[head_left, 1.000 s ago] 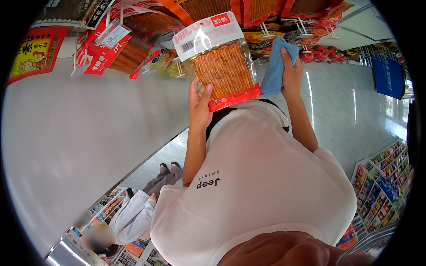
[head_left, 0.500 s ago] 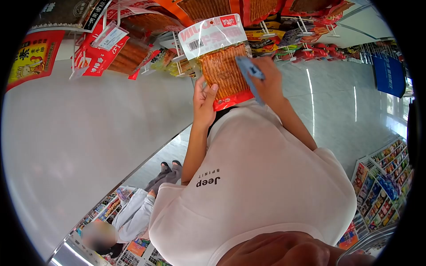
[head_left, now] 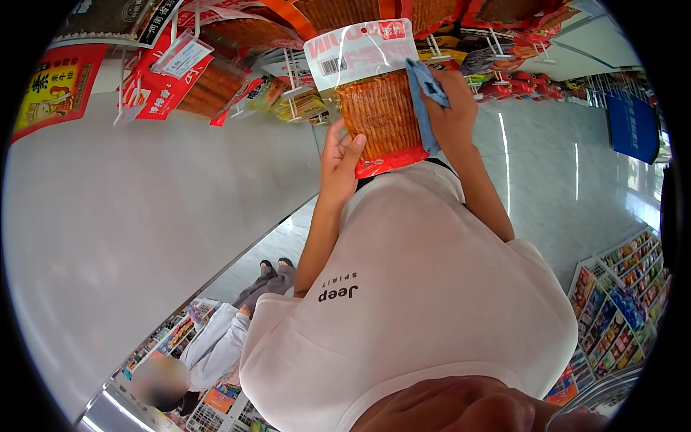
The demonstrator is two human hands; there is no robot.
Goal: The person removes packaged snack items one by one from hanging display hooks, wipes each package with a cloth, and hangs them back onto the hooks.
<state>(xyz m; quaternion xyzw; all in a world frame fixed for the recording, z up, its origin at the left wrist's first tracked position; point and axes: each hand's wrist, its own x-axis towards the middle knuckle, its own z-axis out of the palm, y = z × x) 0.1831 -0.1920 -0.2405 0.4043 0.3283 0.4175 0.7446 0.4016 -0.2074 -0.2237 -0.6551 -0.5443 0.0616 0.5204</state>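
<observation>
A see-through snack packet (head_left: 380,115) of ridged orange-brown strips, with a white barcoded header and red lower edge, is held up before my chest. My left hand (head_left: 341,160) grips its lower left side, with the thumb on the front and the other fingers behind. My right hand (head_left: 453,108) is closed on a folded blue cloth (head_left: 423,108), which lies against the packet's right edge. Part of the cloth is hidden under the fingers.
Hanging snack packets (head_left: 338,13) line metal hooks (head_left: 291,79) ahead, close beyond my hands. A pale grey panel (head_left: 158,209) spans the left. Another person (head_left: 216,335) is at lower left beside racks; a goods rack (head_left: 619,302) stands at right and a blue container (head_left: 632,124) farther off.
Both hands and the packet have shifted slightly right. The cloth has gone from the front of the packet to its right edge.
</observation>
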